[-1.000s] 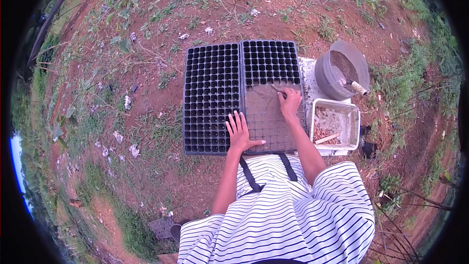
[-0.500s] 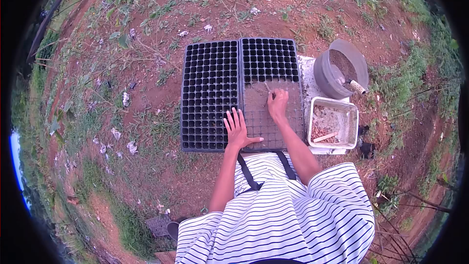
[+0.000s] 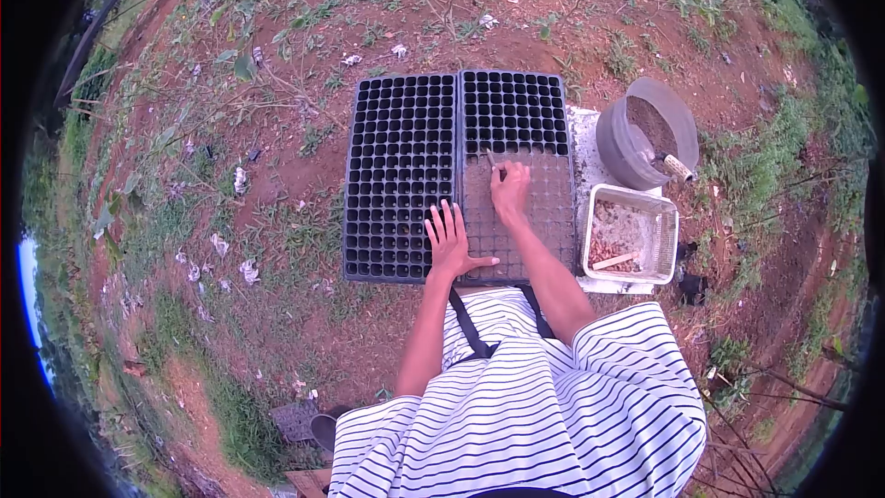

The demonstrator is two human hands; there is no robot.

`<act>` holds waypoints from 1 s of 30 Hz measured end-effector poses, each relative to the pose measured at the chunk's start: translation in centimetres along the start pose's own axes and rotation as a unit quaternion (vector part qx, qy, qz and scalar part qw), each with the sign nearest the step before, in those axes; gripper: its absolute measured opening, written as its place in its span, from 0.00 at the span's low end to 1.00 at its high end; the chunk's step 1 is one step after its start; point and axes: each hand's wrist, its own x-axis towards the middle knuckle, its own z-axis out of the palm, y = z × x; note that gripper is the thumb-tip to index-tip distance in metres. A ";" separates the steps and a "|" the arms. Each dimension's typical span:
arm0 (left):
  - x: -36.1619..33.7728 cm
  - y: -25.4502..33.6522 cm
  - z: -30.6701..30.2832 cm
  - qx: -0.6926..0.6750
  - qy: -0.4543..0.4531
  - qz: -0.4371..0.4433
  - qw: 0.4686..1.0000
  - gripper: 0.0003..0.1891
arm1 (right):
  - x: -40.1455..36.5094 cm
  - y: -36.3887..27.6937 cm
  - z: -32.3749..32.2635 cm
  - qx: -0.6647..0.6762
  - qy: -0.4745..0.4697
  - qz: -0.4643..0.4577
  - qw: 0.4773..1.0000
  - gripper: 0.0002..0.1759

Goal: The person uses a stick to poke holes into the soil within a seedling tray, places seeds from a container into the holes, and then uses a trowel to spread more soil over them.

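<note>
Two black seedling trays lie side by side before me. The left tray [image 3: 402,166] has bare dark cells, a few with small light bits at the bottom. In the right tray [image 3: 514,109], soil [image 3: 544,194] fills the nearer cells, while the far rows are unfilled. My left hand [image 3: 449,246] rests flat with fingers spread across the seam where the trays meet, near their front edge. Over the soil, my right hand [image 3: 512,192] is closed around a short thin stick [image 3: 490,159], its tip close to the border between filled and unfilled cells.
Right of the trays, a white plastic basket [image 3: 591,221] holds reddish-brown pieces and a flat wooden strip [image 3: 616,261]. Behind it stands a grey round tub [image 3: 619,155] with soil and a light-handled tool [image 3: 678,167]. Both stand on a white board [image 3: 584,143]. Leafy branches hang at the top.
My right hand and the stick have moved left across the soil, toward the seam between the trays. My left hand stays in place. The view has shifted slightly.
</note>
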 end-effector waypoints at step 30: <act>-0.1 -0.1 -0.1 0.033 -0.003 0.011 0.999 0.87 | 1.1 1.6 -3.7 -0.083 -0.037 -0.249 0.964 0.02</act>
